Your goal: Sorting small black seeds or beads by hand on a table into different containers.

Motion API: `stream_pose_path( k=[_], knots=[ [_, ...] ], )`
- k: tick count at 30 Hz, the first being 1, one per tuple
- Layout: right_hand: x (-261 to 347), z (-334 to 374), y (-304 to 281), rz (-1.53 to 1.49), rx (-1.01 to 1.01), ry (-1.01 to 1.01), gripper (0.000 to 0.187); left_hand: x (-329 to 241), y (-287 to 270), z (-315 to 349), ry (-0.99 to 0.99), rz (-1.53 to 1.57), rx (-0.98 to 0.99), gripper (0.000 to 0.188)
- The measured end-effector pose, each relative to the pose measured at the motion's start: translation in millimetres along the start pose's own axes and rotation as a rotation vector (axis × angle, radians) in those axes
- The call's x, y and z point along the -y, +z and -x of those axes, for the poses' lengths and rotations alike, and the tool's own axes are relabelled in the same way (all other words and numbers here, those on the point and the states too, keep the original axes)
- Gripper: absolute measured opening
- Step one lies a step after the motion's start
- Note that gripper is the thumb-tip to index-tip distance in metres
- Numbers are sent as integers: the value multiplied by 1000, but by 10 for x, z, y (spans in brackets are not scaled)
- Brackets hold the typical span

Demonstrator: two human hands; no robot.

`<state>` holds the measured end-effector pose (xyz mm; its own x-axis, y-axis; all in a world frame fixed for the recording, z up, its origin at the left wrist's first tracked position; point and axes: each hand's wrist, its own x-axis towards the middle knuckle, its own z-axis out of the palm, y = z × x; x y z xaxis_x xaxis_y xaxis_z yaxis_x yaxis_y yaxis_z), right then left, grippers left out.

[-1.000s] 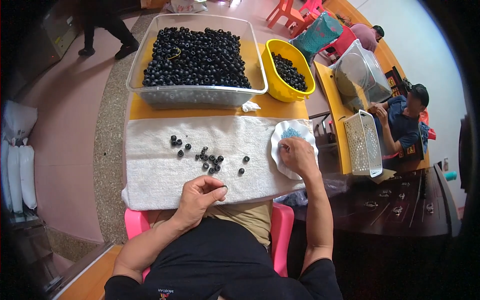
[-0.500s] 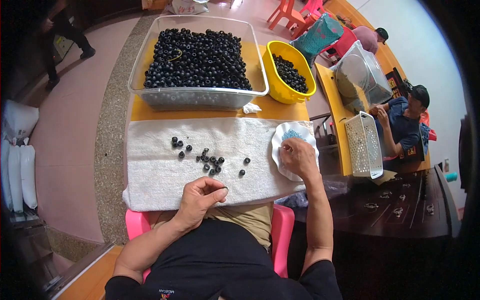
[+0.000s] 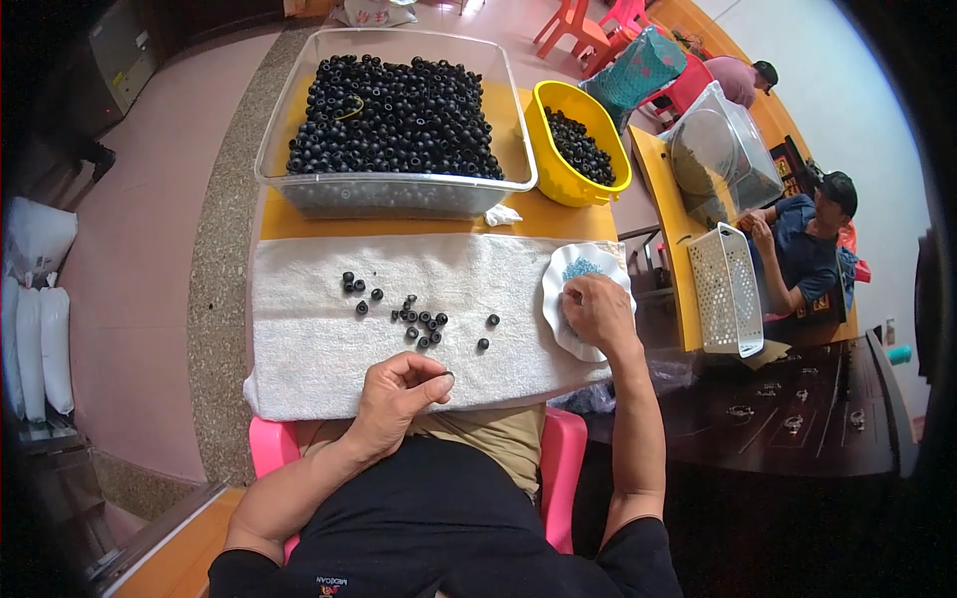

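Left hand [image 3: 401, 399] pinches a dark piece [image 3: 449, 375], axis unclear, at near edge of towel [image 3: 309, 364]; right hand [image 3: 601, 314] over dish [image 3: 551, 297], grip hidden

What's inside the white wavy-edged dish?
Small light-blue pieces lie in the white dish, near its far edge; the right hand covers part, hiding whatever lies beneath.

The right hand [image 3: 598, 307] hid part of the white dish [image 3: 572, 341]. Blue bits [image 3: 581, 267] just past it were too small to name. The left hand [image 3: 404, 397] covered most of a dark bit [image 3: 449, 375]. Far left of that hand, somebody's foot [image 3: 102, 158] looked dark and blurry.
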<state>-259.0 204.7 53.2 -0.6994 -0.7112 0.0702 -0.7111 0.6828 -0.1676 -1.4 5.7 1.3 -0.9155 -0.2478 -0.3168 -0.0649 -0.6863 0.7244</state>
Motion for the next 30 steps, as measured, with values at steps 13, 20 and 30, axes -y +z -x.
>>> stream_pose_path(
  k=[13,20,30],
  knots=[
    [96,17,-37,-34,-9,-19,18,3,-10,-9,10,-4,8,13],
    [-45,42,31,-155,-124,-82,15,-8,-3,-11,5,-10,8,13],
    [-78,114,58,-323,-216,-120,14,-6,-2,-5,0,-10,24,13]
  ],
)
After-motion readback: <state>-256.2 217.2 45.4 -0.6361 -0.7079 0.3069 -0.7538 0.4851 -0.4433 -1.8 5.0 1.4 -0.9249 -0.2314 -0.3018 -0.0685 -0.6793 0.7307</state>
